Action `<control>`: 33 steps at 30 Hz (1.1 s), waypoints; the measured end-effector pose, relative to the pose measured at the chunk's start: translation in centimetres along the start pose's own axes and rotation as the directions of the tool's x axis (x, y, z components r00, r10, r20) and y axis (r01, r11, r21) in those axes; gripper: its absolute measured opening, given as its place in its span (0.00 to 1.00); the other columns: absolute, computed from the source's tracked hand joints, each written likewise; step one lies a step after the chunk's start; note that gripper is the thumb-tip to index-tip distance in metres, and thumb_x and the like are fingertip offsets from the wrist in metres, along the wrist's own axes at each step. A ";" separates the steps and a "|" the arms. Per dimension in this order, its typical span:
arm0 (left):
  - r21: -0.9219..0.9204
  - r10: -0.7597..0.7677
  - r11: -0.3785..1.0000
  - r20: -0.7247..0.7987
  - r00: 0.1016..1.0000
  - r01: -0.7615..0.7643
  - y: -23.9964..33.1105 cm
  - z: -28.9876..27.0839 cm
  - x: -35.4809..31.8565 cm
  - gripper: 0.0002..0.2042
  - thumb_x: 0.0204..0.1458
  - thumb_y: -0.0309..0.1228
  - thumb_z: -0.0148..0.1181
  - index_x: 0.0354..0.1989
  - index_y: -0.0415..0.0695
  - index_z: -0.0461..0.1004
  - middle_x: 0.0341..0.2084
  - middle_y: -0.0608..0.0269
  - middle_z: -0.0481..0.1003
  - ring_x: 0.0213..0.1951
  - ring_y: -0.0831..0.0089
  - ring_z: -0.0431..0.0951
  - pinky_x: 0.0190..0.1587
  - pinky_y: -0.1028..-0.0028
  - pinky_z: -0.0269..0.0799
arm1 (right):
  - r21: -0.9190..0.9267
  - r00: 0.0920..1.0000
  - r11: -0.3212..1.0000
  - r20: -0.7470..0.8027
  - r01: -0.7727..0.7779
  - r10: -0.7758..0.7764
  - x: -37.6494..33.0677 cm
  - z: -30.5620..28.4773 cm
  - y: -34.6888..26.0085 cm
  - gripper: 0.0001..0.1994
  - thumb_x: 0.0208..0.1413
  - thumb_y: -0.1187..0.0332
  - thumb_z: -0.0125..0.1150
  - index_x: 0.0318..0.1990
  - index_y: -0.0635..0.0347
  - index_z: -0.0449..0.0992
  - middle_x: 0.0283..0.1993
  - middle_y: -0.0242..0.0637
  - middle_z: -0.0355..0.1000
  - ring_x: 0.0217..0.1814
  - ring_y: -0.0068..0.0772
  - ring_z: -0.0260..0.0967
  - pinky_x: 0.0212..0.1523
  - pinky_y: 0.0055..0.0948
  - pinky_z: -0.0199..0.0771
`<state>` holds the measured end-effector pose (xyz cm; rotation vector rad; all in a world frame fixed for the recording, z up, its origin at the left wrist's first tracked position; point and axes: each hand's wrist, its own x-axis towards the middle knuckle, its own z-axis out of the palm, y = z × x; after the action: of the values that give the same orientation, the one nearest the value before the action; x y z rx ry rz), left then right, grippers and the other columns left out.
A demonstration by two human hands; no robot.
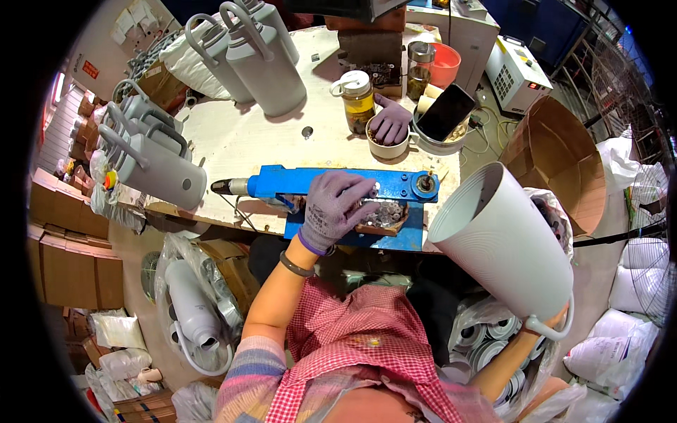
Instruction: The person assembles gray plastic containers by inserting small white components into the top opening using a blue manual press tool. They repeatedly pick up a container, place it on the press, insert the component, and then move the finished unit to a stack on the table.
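Observation:
My left hand [333, 206], in a grey knit glove, rests with fingers curled on the blue metal arm of a bench tool [338, 182], just above a small wooden tray of shiny metal parts [384, 215]. My right hand [553, 323] is low at the right and grips the curved handle of a large white metal can body [497, 243], held tilted with its open mouth toward the bench. Most of that hand is hidden behind the can.
Several finished grey-white cans with handles [261, 60] stand at the back and left [151, 162] of the worn table [233, 137]. A jar [357, 99], a cup holding a glove [389, 127], a phone in a bowl [446, 113], a cardboard box [557, 151] and bagged parts [194, 303] surround me.

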<state>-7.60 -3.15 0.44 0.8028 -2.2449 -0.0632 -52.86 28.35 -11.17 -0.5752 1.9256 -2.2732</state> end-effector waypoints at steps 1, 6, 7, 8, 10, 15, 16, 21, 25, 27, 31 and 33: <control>0.006 0.048 0.999 -0.025 0.999 -0.048 0.0 0.0 0.1 0.15 0.45 0.32 0.69 0.43 0.50 0.80 0.35 0.67 0.75 0.39 0.64 0.74 0.45 0.63 0.68 | 0.089 0.998 0.994 0.009 -0.058 0.058 -0.1 0.1 -0.4 0.19 0.67 0.59 0.45 0.55 0.64 0.70 0.52 0.43 0.73 0.49 0.34 0.74 0.48 0.32 0.77; -0.147 -0.010 0.989 -0.176 0.984 -0.016 1.9 0.3 1.0 0.12 0.44 0.27 0.70 0.39 0.48 0.81 0.32 0.66 0.76 0.36 0.64 0.75 0.41 0.66 0.71 | 0.226 0.983 0.958 0.013 -0.179 0.181 -0.8 1.0 -1.5 0.20 0.69 0.57 0.43 0.56 0.63 0.69 0.53 0.42 0.73 0.49 0.33 0.74 0.48 0.32 0.78; -0.239 -0.049 0.971 -0.225 0.973 -0.006 2.5 0.5 1.5 0.11 0.45 0.27 0.70 0.39 0.47 0.81 0.31 0.66 0.76 0.35 0.64 0.75 0.40 0.67 0.72 | 0.158 0.989 0.977 -0.009 -0.142 0.145 -0.8 1.3 -1.6 0.20 0.69 0.56 0.42 0.56 0.63 0.69 0.53 0.42 0.73 0.49 0.33 0.74 0.48 0.31 0.77; -0.368 -0.172 0.925 -0.170 0.970 0.099 3.1 0.7 2.0 0.10 0.47 0.26 0.69 0.39 0.44 0.82 0.32 0.62 0.80 0.34 0.64 0.79 0.38 0.70 0.75 | 0.085 0.985 0.984 -0.054 -0.157 0.162 -0.9 1.5 -1.7 0.20 0.69 0.56 0.42 0.56 0.62 0.70 0.53 0.41 0.73 0.49 0.32 0.74 0.49 0.31 0.77; -0.471 -0.251 0.857 -0.025 0.968 0.210 4.3 1.5 3.6 0.11 0.48 0.26 0.68 0.41 0.43 0.82 0.35 0.58 0.82 0.36 0.64 0.81 0.40 0.71 0.76 | 0.116 0.991 0.985 -0.022 -0.131 0.135 -0.7 1.8 -1.8 0.20 0.69 0.57 0.42 0.57 0.62 0.69 0.53 0.41 0.73 0.50 0.34 0.74 0.50 0.33 0.77; -0.495 -0.220 0.840 0.063 0.974 0.222 5.3 3.3 6.9 0.12 0.49 0.26 0.67 0.43 0.41 0.82 0.38 0.55 0.82 0.40 0.63 0.83 0.44 0.71 0.77 | 0.260 0.975 0.942 0.005 -0.214 0.220 -0.4 1.5 -1.9 0.19 0.69 0.57 0.42 0.57 0.61 0.70 0.52 0.40 0.74 0.50 0.33 0.74 0.49 0.31 0.77; -0.463 -0.177 0.865 0.078 0.981 0.193 5.3 3.4 7.2 0.12 0.49 0.23 0.67 0.44 0.39 0.82 0.39 0.54 0.82 0.40 0.70 0.83 0.45 0.74 0.78 | 0.256 0.979 0.945 0.049 -0.202 0.196 -0.5 1.2 -1.9 0.19 0.69 0.58 0.41 0.57 0.61 0.70 0.52 0.39 0.74 0.50 0.33 0.74 0.49 0.31 0.77; -0.449 -0.090 0.887 0.063 0.994 0.109 4.8 3.2 7.8 0.11 0.49 0.25 0.68 0.41 0.39 0.81 0.39 0.55 0.81 0.41 0.69 0.82 0.47 0.72 0.76 | 0.137 0.985 0.975 0.020 -0.174 0.173 -0.1 0.9 -1.5 0.20 0.69 0.58 0.42 0.57 0.62 0.70 0.51 0.39 0.74 0.50 0.32 0.74 0.50 0.30 0.77; -0.615 -0.263 0.717 0.200 0.944 0.330 4.8 3.6 8.1 0.10 0.48 0.26 0.69 0.40 0.39 0.81 0.38 0.59 0.79 0.40 0.69 0.79 0.47 0.72 0.75 | 0.015 0.987 0.992 0.097 -0.127 0.125 1.7 2.7 -2.3 0.22 0.69 0.56 0.38 0.56 0.63 0.70 0.52 0.40 0.74 0.51 0.33 0.73 0.52 0.31 0.75; -0.650 -0.295 0.647 0.269 0.917 0.399 4.8 3.5 8.0 0.20 0.48 0.25 0.70 0.51 0.39 0.76 0.43 0.60 0.77 0.43 0.71 0.77 0.51 0.72 0.73 | 0.008 0.984 0.991 0.115 -0.137 0.135 3.1 4.4 -3.3 0.23 0.69 0.55 0.36 0.56 0.64 0.70 0.53 0.41 0.73 0.51 0.34 0.73 0.53 0.31 0.75; -0.804 -0.389 0.327 0.365 0.846 0.497 5.1 1.9 6.1 0.30 0.52 0.26 0.65 0.64 0.37 0.64 0.49 0.59 0.74 0.49 0.72 0.74 0.58 0.72 0.69 | 0.101 0.956 0.979 0.251 -0.180 0.150 5.7 9.6 -5.6 0.23 0.68 0.55 0.37 0.56 0.63 0.70 0.52 0.42 0.73 0.52 0.33 0.73 0.54 0.30 0.73; -0.835 -0.453 -0.035 0.504 0.736 0.550 5.5 0.9 4.4 0.27 0.55 0.28 0.62 0.63 0.35 0.65 0.46 0.59 0.75 0.48 0.74 0.74 0.56 0.72 0.70 | 0.087 0.940 0.988 0.328 -0.126 0.092 6.4 13.0 -6.3 0.23 0.67 0.55 0.37 0.54 0.64 0.71 0.51 0.40 0.73 0.52 0.32 0.71 0.55 0.30 0.70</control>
<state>-13.48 -1.45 4.05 0.7622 -1.2425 -1.7815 -53.17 15.50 -2.09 -0.7538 1.6285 -2.0469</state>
